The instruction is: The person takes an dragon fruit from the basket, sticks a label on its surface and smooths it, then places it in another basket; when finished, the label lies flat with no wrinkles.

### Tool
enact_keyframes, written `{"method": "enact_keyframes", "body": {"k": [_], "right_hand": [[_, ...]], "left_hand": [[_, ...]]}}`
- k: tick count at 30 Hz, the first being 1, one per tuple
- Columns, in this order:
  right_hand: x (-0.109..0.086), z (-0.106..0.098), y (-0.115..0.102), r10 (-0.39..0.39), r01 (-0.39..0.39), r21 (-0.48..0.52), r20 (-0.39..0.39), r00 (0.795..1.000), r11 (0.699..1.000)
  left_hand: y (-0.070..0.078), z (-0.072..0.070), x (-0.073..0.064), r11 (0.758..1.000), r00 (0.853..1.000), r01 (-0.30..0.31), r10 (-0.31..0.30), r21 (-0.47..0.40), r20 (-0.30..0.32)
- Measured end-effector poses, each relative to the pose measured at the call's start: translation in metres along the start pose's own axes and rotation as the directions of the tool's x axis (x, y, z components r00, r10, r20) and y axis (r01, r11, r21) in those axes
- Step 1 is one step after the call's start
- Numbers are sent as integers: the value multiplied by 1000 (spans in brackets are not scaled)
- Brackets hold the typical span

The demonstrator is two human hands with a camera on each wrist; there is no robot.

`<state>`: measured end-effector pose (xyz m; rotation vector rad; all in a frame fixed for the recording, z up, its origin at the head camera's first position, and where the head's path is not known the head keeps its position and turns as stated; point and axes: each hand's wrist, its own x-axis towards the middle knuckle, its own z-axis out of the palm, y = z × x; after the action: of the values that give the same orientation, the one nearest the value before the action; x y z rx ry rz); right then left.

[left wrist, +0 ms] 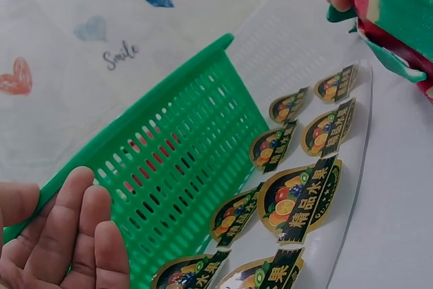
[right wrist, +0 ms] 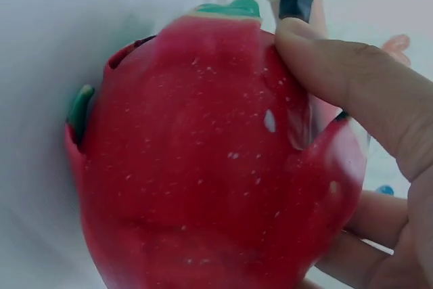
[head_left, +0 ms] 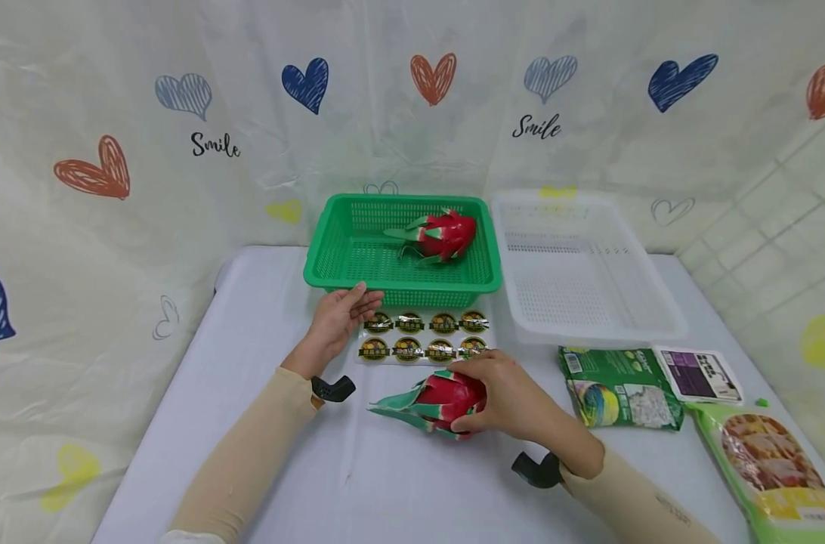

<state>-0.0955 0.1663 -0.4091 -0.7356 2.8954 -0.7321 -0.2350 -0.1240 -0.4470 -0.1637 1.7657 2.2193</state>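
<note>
A red dragon fruit with green leaf tips is in my right hand, low over the front middle of the table; whether it touches the cloth I cannot tell. Its red skin fills the right wrist view, with the thumb and fingers along one side. My left hand holds the front rim of a green basket, thumb at the rim and fingers against the outer wall. A second dragon fruit lies inside the basket on its right side.
A sheet of round fruit stickers lies before the green basket. At its right stands a white basket. A green packet, a purple-labelled pack and a yellow-green food bag lie on the right.
</note>
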Motion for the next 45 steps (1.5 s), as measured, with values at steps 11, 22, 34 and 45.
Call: {"method": "enact_keyframes", "body": {"k": [11,22,34,45], "right_hand": [[-5,5,-10,-9,8,-105,-8,1000,994],[-5,-5,-4,-15,15,-14,-18,1000,1000],[35,-40,17,-73,71,171,8,997,983],[90,-35,28,-133,116,143,110,985,983]], "left_hand": [[1,-3,-2,1000,1000,-4,4,-8,-4],[-6,-16,2,958,988,-117,140,260,-70],[-20,-36,4,705,983,-87,175,703,-54],[-23,-25,3,782,998,-64,68,620,17]]}}
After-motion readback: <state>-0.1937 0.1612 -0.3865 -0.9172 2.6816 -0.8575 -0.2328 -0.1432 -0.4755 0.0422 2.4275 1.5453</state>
